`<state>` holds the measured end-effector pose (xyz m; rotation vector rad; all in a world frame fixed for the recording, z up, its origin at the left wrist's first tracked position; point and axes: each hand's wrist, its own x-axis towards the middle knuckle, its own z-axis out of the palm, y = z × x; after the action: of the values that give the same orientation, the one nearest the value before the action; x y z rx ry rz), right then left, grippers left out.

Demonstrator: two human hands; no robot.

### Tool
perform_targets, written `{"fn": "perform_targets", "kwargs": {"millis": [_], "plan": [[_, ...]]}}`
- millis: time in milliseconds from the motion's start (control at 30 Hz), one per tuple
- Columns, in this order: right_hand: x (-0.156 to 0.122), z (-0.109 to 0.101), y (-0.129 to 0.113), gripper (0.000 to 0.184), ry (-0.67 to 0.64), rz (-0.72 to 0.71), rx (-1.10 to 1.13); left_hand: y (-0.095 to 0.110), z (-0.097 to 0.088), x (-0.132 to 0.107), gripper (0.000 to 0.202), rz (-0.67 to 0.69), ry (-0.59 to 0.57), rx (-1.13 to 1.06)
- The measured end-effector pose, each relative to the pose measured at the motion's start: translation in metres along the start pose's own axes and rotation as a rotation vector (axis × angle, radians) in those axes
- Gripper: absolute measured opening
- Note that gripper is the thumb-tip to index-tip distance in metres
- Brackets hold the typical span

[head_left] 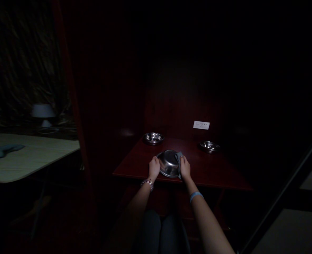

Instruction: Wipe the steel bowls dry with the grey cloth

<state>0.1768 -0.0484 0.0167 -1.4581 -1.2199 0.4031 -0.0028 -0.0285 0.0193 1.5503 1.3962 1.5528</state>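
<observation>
Between my hands a shiny steel bowl is held tilted, its outer base facing me, over the front part of a dark red desk. My left hand grips the bowl's left rim, fingers closed. At the bowl's right side, my right hand is closed on a grey-blue cloth that lies against the metal. Two more steel bowls rest upright on the desk: one bowl at the back left, the other bowl at the back right.
Dark panels enclose the desk at the back and sides. A white socket plate is on the back wall. To the left stands a pale folding table with a crumpled cloth, and behind it a lamp. The room is dim.
</observation>
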Motion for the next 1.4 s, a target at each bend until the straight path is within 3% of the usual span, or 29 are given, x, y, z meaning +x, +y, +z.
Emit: {"fn": "perform_targets", "kwargs": {"millis": [1400], "plan": [[-0.0012,-0.0009,-0.0031,0.049,0.004,0.001,-0.008,0.0050,-0.0018,-0.0009,0.029,-0.010,-0.010,0.030]]}}
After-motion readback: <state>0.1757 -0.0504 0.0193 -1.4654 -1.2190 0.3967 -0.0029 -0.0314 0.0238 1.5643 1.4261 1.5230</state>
